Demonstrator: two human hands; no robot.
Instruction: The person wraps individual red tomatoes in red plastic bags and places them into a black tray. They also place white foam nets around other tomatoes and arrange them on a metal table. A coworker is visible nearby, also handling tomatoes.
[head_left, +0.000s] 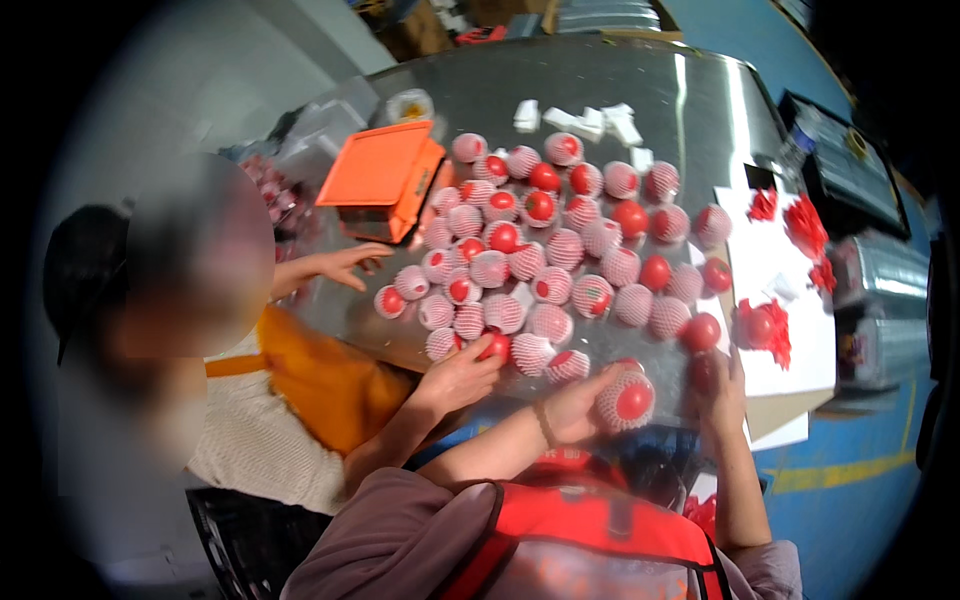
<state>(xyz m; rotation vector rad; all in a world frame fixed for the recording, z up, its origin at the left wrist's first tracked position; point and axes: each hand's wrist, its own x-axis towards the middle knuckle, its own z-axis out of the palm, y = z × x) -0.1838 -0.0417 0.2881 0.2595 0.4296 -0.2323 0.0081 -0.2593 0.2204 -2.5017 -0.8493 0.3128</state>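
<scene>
My left hand (581, 409) holds a red tomato (634, 401) in a white foam net sleeve at the table's near edge. At the right, my blurred right hand (721, 394) has its fingers beside a bare red tomato (701, 332). A dark red patch shows by its palm; whether it is a held tomato or a reflection is unclear. Ahead of both hands, many tomatoes lie on the steel table (465, 86), most in foam nets, such as a netted tomato (592, 295). A few are bare, among them a bare tomato (655, 272).
A co-worker's hand (465, 375) touches a tomato (495, 346) at my left; their other hand (349, 264) is near an orange scale (382, 176). White sheets (787, 360) with crumpled red wrapping (806, 225) lie at right. White pieces (589, 121) sit farther back.
</scene>
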